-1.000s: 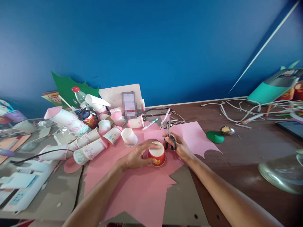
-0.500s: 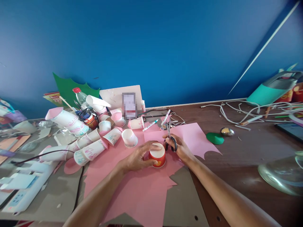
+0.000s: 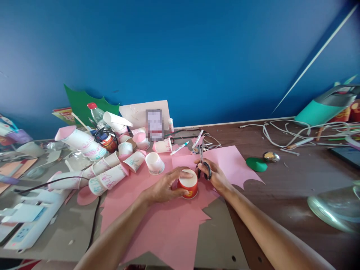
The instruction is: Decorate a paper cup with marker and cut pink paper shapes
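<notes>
A red paper cup point(image 3: 189, 189) stands upside down on a sheet of pink paper point(image 3: 157, 228), its pale base facing up. My left hand point(image 3: 165, 186) curves round the cup's left side, thumb low and fingers near the top. Just right of the cup, my right hand point(image 3: 214, 174) grips black-handled scissors point(image 3: 207, 170), whose blades point away from me over the paper. A second, lighter pink sheet point(image 3: 232, 165) with scalloped cut edges lies beyond that hand. Behind my left hand stands a white paper cup point(image 3: 155, 164).
Several decorated paper cups point(image 3: 108, 180) crowd the left, near a power strip point(image 3: 28, 227). At the back are a marker point(image 3: 179, 148) and a propped board point(image 3: 126, 110). Rightward lie a green paper piece point(image 3: 256, 164), white cables point(image 3: 270, 137), a teal container point(image 3: 315, 108) and a glass vessel point(image 3: 332, 208).
The view shifts very slightly. Both hands, the red cup and the scissors keep nearly the same positions.
</notes>
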A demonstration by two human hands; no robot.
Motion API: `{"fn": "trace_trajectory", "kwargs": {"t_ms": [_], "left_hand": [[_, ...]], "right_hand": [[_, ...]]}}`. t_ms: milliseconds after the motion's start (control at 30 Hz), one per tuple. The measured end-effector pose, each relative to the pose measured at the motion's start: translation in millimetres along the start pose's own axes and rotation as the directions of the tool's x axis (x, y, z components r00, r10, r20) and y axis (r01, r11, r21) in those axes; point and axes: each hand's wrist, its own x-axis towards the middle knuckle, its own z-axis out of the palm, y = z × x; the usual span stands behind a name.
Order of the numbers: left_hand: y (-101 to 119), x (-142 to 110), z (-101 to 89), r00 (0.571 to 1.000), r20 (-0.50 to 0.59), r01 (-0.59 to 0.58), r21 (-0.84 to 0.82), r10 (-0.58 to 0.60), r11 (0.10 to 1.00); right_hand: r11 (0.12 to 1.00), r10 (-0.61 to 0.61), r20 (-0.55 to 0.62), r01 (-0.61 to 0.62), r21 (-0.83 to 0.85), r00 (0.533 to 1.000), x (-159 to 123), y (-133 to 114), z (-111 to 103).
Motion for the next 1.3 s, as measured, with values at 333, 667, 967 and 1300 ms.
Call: {"fn": "trace_trajectory", "kwargs": {"t_ms": [333, 667, 967, 1300], "left_hand": [[-2, 1, -4.7, 0.999, 0.022, -0.045, 0.000, 0.045, 0.999], [-3, 3, -10.3, 0.997, 0.067, -0.028, -0.131, 0.037, 0.991], [-6, 3, -10.3, 0.998, 0.056, -0.021, -0.070, 0.025, 0.997], [-9, 0, -9.0, 0.997, 0.060, -0.039, -0.063, 0.042, 0.997]], "right_hand": [[0.999, -0.010, -0.005, 0.010, -0.033, 1.000, 0, -1, 1], [1.000, -0.012, 0.016, 0.012, -0.013, 1.000, -1, 0, 0], [0.999, -0.031, 0.012, 0.031, -0.030, 0.999, 0, 3, -2], [1.000, -0.013, 0.003, 0.013, -0.022, 1.000, -1, -1, 0]]}}
